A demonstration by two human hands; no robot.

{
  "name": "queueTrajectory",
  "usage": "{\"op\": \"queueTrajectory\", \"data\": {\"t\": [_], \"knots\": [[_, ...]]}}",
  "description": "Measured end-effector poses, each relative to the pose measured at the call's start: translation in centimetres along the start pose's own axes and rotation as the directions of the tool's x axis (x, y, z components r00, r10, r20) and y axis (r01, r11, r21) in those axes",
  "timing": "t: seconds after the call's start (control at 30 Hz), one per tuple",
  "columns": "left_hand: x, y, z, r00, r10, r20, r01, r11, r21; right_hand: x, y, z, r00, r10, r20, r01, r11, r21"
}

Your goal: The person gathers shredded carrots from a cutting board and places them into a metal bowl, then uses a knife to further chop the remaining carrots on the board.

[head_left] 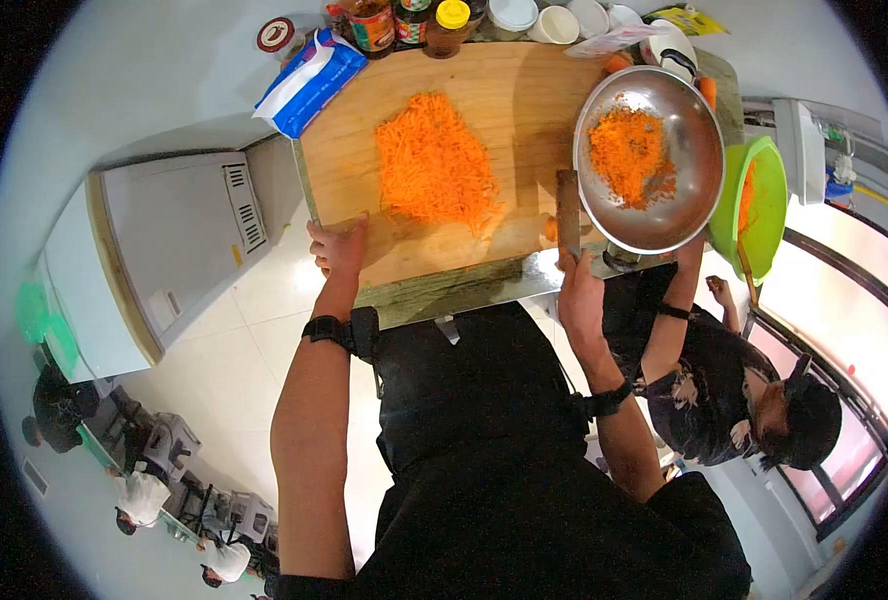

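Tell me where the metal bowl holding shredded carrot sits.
Head view: the metal bowl sits at the right end of the wooden cutting board, just beyond the right hand gripping a knife, with a green bowl on its right.

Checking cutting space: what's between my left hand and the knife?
Head view: the near end of the shredded carrot pile, on the cutting board, lies between left hand and knife.

jar labels [372, 25], blue packet [309, 85], print unreadable

knife [569, 208]: blade on wooden board [524, 100] | shredded carrot [432, 160]: heaped mid-board
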State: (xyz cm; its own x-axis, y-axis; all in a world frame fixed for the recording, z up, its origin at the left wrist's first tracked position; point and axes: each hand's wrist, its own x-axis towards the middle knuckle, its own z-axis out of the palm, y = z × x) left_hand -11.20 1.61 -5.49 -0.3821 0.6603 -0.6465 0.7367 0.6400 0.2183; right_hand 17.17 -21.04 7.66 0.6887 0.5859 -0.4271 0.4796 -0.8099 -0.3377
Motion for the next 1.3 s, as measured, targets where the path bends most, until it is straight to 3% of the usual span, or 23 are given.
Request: {"op": "queueTrajectory", "data": {"t": [0.1,0.2,0.27,0.4,0.47,0.6,0.67,0.8,0.87,0.9,1.0,1.03,1.07,1.1,1.13,1.17,1.2,1.27,1.3], "knots": [[-0.3,0.3,-0.2,1.000,-0.027,0.011,0.027,1.000,0.006,-0.3,-0.9,-1.1,0.996,0.081,0.030,-0.081,0.997,0.002],[0.0,0.1,0.0,1.000,-0.015,0.000,0.015,1.000,0.014,0.1,0.1,-0.1,0.999,0.019,0.031,-0.020,0.999,0.026],[0.3,-0.4,0.5,1.000,0.006,-0.031,-0.006,1.000,-0.006,0.2,0.6,0.7,0.998,-0.042,-0.051,0.046,0.997,0.067],[-0.8,0.6,-0.3,1.000,-0.016,-0.006,0.016,1.000,0.020,0.4,1.2,1.1,0.998,-0.044,-0.037,0.047,0.996,0.080],[-0.9,0.7,-0.5,1.000,-0.019,0.001,0.019,1.000,0.000,0.4,0.3,0.4,0.998,0.040,0.038,-0.040,0.999,-0.012],[-1.1,0.9,-0.7,0.999,-0.034,0.011,0.033,0.999,0.032,0.5,1.0,1.2,1.000,-0.003,0.003,0.003,0.999,0.048],[-0.9,0.5,-0.5,1.000,-0.011,0.011,0.011,1.000,0.008,0.6,1.2,1.4,0.999,-0.027,-0.029,0.026,0.998,-0.055],[-1.0,0.4,-0.6,0.999,-0.022,0.025,0.022,1.000,-0.012,1.3,0.6,1.5,1.000,-0.008,0.005,0.009,0.999,-0.044],[-1.0,0.2,-0.6,1.000,0.006,0.022,-0.006,0.999,-0.036,2.6,0.5,2.7,0.989,-0.133,-0.063,0.123,0.981,-0.148],[-0.9,0.1,-0.7,1.000,0.005,0.014,-0.005,0.999,-0.034,2.7,0.5,3.6,0.998,-0.046,-0.039,0.040,0.987,-0.154],[-1.9,-1.0,-0.4,0.999,-0.031,-0.026,0.031,1.000,0.001,2.7,1.7,2.8,0.994,-0.103,-0.036,0.101,0.993,-0.053],[-2.0,-0.8,-0.5,0.999,-0.046,-0.014,0.046,0.999,-0.002,2.9,1.6,2.5,0.999,0.008,0.049,-0.003,0.995,-0.101],[-1.6,0.1,-0.5,0.999,-0.050,-0.009,0.050,0.999,-0.017,3.9,1.1,2.7,0.999,-0.003,0.037,0.006,0.996,-0.092],[-1.6,0.8,-0.5,0.999,-0.044,-0.020,0.044,0.999,-0.024,4.5,-0.1,2.8,0.961,-0.219,-0.170,0.201,0.972,-0.118],[-1.9,0.9,-0.5,0.999,-0.051,-0.017,0.051,0.999,-0.011,4.8,-1.0,3.2,0.842,-0.409,-0.351,0.368,0.912,-0.179],[-2.1,0.8,-0.9,0.998,-0.060,-0.016,0.060,0.998,0.006,6.1,-0.3,3.6,0.953,-0.268,-0.141,0.270,0.963,-0.004],[-1.8,0.4,-1.1,0.998,-0.059,-0.027,0.060,0.998,0.012,6.6,-1.5,3.7,0.954,-0.267,-0.138,0.271,0.963,0.008],[-0.9,0.8,-0.4,0.998,-0.056,0.008,0.056,0.998,0.034,7.7,-5.6,1.7,0.980,-0.188,-0.058,0.172,0.963,-0.208],[-0.8,1.0,-0.3,0.999,-0.049,0.010,0.048,0.998,0.030,7.1,-7.8,0.4,0.985,-0.171,0.014,0.170,0.963,-0.210]]}}
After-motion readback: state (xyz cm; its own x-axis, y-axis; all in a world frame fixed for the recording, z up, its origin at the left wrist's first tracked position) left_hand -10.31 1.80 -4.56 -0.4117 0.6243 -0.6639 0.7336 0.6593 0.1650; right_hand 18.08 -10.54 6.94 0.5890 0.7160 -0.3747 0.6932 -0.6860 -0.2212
